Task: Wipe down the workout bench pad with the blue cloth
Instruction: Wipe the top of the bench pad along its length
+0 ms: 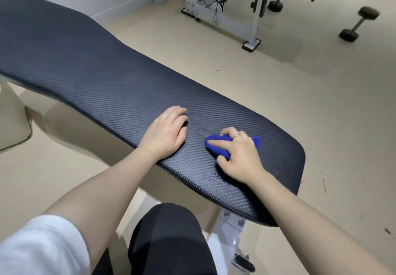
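Note:
The long black textured bench pad (pixel 102 75) runs from the upper left down to the lower right of the head view. My right hand (pixel 240 157) grips the bunched blue cloth (pixel 216 146) and presses it onto the pad near its right end. Part of the cloth is hidden under my fingers. My left hand (pixel 165 134) rests on the pad just left of the cloth, fingers bent at the tips, holding nothing. Small water droplets (pixel 222 180) lie on the pad near my right wrist.
The bench's white metal frame (pixel 230 229) shows below the pad. My knee in black trousers (pixel 169 238) is in front of it. A white weight machine (pixel 216 2) stands at the back, with two dumbbells (pixel 357 24) on the beige floor at the right.

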`<move>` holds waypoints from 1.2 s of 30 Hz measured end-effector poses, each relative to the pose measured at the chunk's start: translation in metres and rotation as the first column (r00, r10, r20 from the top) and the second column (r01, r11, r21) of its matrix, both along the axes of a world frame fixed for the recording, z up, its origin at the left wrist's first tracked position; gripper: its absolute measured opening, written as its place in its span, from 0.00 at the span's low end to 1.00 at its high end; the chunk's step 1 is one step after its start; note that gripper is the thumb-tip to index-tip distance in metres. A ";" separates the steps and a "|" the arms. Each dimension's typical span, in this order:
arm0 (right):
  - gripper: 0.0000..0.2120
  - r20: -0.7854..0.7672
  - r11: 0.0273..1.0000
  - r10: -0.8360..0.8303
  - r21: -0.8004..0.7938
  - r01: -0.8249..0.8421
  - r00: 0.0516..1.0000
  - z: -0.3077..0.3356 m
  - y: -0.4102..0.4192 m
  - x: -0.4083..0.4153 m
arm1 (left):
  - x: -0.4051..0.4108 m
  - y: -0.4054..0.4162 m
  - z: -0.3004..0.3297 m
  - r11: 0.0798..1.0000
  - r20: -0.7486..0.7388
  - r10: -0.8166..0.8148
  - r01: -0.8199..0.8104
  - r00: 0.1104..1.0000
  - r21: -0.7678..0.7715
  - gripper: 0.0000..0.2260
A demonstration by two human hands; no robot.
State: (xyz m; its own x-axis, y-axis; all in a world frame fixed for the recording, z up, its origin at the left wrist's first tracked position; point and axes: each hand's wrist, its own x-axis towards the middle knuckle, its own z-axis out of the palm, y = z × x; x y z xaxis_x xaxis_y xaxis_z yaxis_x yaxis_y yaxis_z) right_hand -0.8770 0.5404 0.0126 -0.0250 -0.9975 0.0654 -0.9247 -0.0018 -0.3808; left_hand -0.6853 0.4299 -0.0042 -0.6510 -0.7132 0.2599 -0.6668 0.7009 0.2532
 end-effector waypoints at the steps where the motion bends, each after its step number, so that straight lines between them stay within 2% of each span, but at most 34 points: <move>1: 0.26 -0.019 0.997 0.080 0.025 -0.079 0.997 -0.001 0.004 0.001 | 0.000 0.001 0.001 1.000 0.010 -0.024 0.024 1.000 -0.018 0.17; 2: 0.25 -0.039 0.994 0.104 0.028 -0.103 0.994 -0.001 0.003 -0.003 | 0.001 0.002 0.002 0.998 0.012 -0.041 0.041 0.999 -0.047 0.17; 3: 0.24 -0.058 0.999 0.033 0.016 -0.032 0.998 -0.002 -0.001 -0.012 | 0.001 0.004 0.003 0.994 0.004 -0.053 0.053 0.999 -0.092 0.16; 5: 0.20 -0.047 0.957 -0.289 -0.013 0.289 0.956 -0.002 -0.009 -0.030 | 0.002 0.016 0.004 0.986 -0.034 -0.075 0.069 0.997 -0.149 0.15; 6: 0.18 -0.043 0.925 -0.381 -0.012 0.380 0.924 -0.002 -0.010 -0.033 | 0.003 0.025 0.003 0.985 -0.072 -0.086 0.074 0.994 -0.154 0.15; 7: 0.18 -0.060 0.928 -0.371 -0.004 0.372 0.927 -0.002 -0.006 -0.027 | 0.003 0.035 -0.002 0.985 -0.104 -0.105 0.089 0.989 -0.145 0.15; 8: 0.19 -0.070 0.957 -0.288 0.017 0.290 0.955 -0.002 0.001 -0.016 | 0.004 0.047 -0.008 0.984 -0.119 -0.135 0.118 0.984 -0.137 0.16; 10: 0.23 -0.051 1.000 -0.027 0.010 0.027 0.998 -0.002 0.022 0.014 | 0.007 0.066 -0.024 0.975 -0.100 -0.178 0.162 0.979 -0.151 0.17; 12: 0.23 -0.029 0.988 0.156 0.006 -0.156 0.987 -0.003 0.043 0.033 | 0.009 0.070 -0.033 0.972 -0.096 -0.152 0.131 0.984 -0.197 0.17; 14: 0.22 -0.026 0.969 0.244 0.036 -0.243 0.970 -0.002 0.044 0.030 | 0.008 0.068 -0.036 0.973 -0.122 -0.123 0.096 0.985 -0.210 0.18; 15: 0.22 -0.035 0.976 0.215 0.025 -0.214 0.976 -0.001 0.039 0.023 | 0.008 0.067 -0.036 0.972 -0.123 -0.127 0.098 0.984 -0.214 0.19; 16: 0.22 -0.040 0.994 0.112 -0.002 -0.112 0.993 0.000 0.032 0.015 | 0.008 0.066 -0.035 0.972 -0.117 -0.134 0.107 0.984 -0.209 0.20; 18: 0.21 -0.008 0.976 -0.213 -0.039 0.212 0.977 0.003 0.020 0.002 | 0.009 0.065 -0.035 0.974 -0.103 -0.137 0.115 0.985 -0.193 0.21; 19: 0.21 -0.009 0.955 -0.295 -0.033 0.294 0.956 0.003 0.020 0.004 | 0.009 0.065 -0.035 0.975 -0.101 -0.136 0.115 0.986 -0.191 0.22; 20: 0.21 -0.030 0.962 -0.274 -0.022 0.274 0.961 0.002 0.024 0.013 | 0.009 0.065 -0.035 0.973 -0.096 -0.138 0.117 0.986 -0.197 0.21; 22: 0.22 -0.064 0.999 -0.054 -0.012 0.053 0.997 0.000 0.045 0.036 | 0.008 0.066 -0.034 0.968 -0.089 -0.148 0.125 0.985 -0.216 0.18; 24: 0.23 -0.040 0.988 0.153 0.013 -0.153 0.987 0.001 0.065 0.045 | 0.008 0.066 -0.033 0.969 -0.086 -0.146 0.125 0.985 -0.213 0.18; 26: 0.22 -0.040 0.963 0.267 0.048 -0.265 0.963 0.005 0.072 0.038 | 0.008 0.066 -0.032 0.973 -0.071 -0.146 0.130 0.987 -0.191 0.19; 27: 0.22 -0.060 0.964 0.263 0.046 -0.261 0.963 0.005 0.070 0.031 | 0.008 0.067 -0.032 0.975 -0.062 -0.142 0.129 0.988 -0.181 0.19; 28: 0.22 -0.078 0.982 0.189 0.024 -0.187 0.979 0.003 0.067 0.022 | 0.008 0.066 -0.032 0.976 -0.056 -0.138 0.126 0.989 -0.176 0.20; 30: 0.23 -0.075 0.989 -0.149 -0.025 0.148 0.986 0.003 0.060 0.005 | 0.009 0.066 -0.033 0.975 -0.043 -0.147 0.138 0.988 -0.174 0.21; 31: 0.22 -0.090 0.951 -0.309 -0.037 0.307 0.947 0.004 0.057 0.000 | 0.009 0.066 -0.032 0.973 -0.032 -0.156 0.148 0.987 -0.176 0.21; 32: 0.21 -0.135 0.922 -0.386 -0.040 0.384 0.912 0.005 0.057 0.000 | 0.010 0.066 -0.032 0.973 -0.021 -0.158 0.152 0.987 -0.173 0.22; 34: 0.19 -0.217 0.948 -0.316 -0.031 0.317 0.924 0.006 0.064 0.017 | 0.008 0.067 -0.029 0.982 -0.021 -0.138 0.134 0.990 -0.135 0.22; 36: 0.20 -0.186 0.994 -0.111 -0.046 0.104 0.976 0.004 0.078 0.037 | 0.006 0.072 -0.024 0.994 -0.060 -0.096 0.092 0.994 -0.063 0.22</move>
